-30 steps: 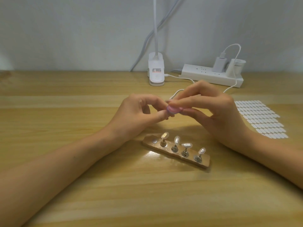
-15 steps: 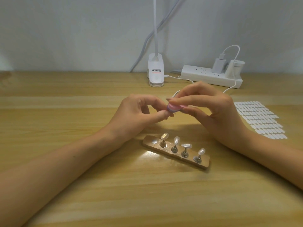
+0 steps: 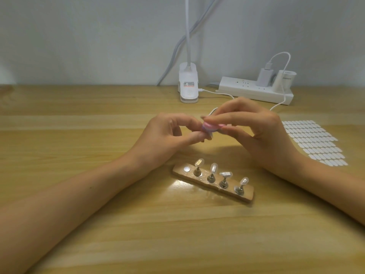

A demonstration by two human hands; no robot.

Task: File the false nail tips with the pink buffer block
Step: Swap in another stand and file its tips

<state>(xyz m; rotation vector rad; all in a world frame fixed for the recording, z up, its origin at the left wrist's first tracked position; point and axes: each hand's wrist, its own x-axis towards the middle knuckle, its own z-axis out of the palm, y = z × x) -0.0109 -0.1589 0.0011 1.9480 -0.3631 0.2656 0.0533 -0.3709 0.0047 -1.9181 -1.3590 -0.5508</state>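
Wooden desk [image 3: 98,194], middle: right hand [image 3: 262,139] pinches pink buffer block [image 3: 269,127] between thumb and curled fingers. Left hand [image 3: 164,135], fingers curled, pinches small pale piece [image 3: 210,136] against block's underside; piece mostly hidden. Four nail tips [image 3: 214,168] stand on wooden holder [image 3: 246,195], nearer front edge.

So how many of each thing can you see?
Nail tips on stands: 4
Nail tip pinched by the left hand, mostly hidden: 1
Pink buffer block in the right hand: 1
Wooden holder: 1
Power strip: 1
Chargers plugged in: 2
Clip lamp: 1
Sticker sheet: 1
Total: 12
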